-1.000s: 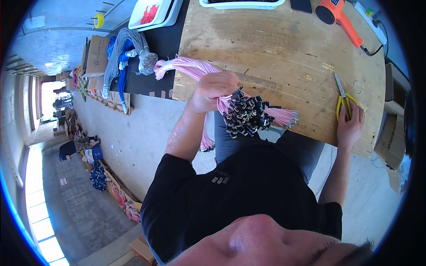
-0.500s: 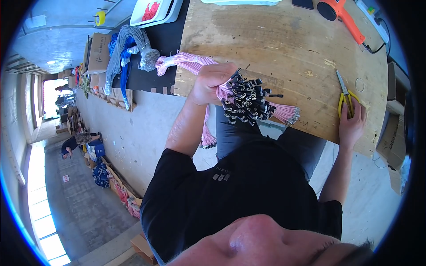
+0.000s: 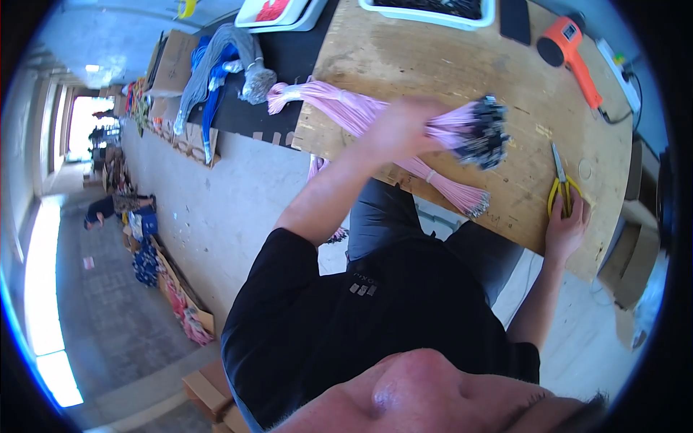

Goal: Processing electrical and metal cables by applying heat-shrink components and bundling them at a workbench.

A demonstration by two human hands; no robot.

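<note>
held left hand out over table, right hand near its edge
clasped pink wires in left, black ends rightward; touched scissors with right, grip unclear

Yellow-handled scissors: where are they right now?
In the head view, the scissors lie toward the right side of the wooden table, with the right hand at their handles, below the orange heat gun.

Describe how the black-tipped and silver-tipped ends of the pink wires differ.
The black-tipped end sticks out of the left grip, which is closed around its wires; the silver-tipped end lies on the wooden table, outside that grip. The black-tipped end makes a bulkier cluster, while the silver-tipped end is slimmer. Both have pink wires and point rightward.
</note>
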